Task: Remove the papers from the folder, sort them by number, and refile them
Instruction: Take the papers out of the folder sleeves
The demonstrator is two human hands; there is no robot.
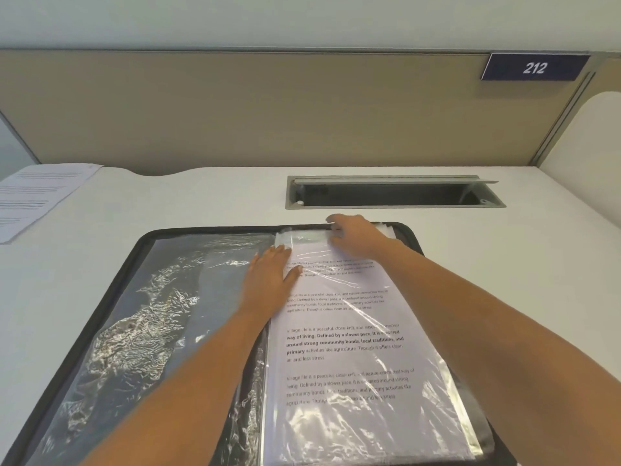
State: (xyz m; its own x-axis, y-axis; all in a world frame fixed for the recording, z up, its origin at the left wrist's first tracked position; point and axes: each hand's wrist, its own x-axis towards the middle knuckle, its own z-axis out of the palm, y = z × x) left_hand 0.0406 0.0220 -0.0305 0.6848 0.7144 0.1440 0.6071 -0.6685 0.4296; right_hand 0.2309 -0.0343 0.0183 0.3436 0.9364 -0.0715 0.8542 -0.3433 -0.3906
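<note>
— Where do we find the folder [142, 242]?

— We see the black zip folder lying open on the white desk [537, 264], along the near edge, its far rim just short of the open cable hatch [393, 195] set in the desk near the far edge.

— And the papers?

— On the folder's right half we see a printed page [346, 348] with paragraphs of text, lying inside a clear sleeve [420, 391]. The left half holds crinkled empty sleeves [151, 314] over the dark lining.

— What do we make of the hands?

— The left hand [268, 280] lies flat, fingers straight, pressing on the sleeve's left edge beside the spine. The right hand [353, 237] is at the sleeve's far edge, fingers curled and pinching the plastic there. It is blurred, so we cannot tell whether paper is caught in the pinch too.

— Anything else on the desk?

— We see a loose printed sheet [37, 196] at the far left corner, well apart from the folder. Behind the desk stands a beige partition [235, 109], with a dark number plate [534, 67] reading 212 at its upper right.
</note>
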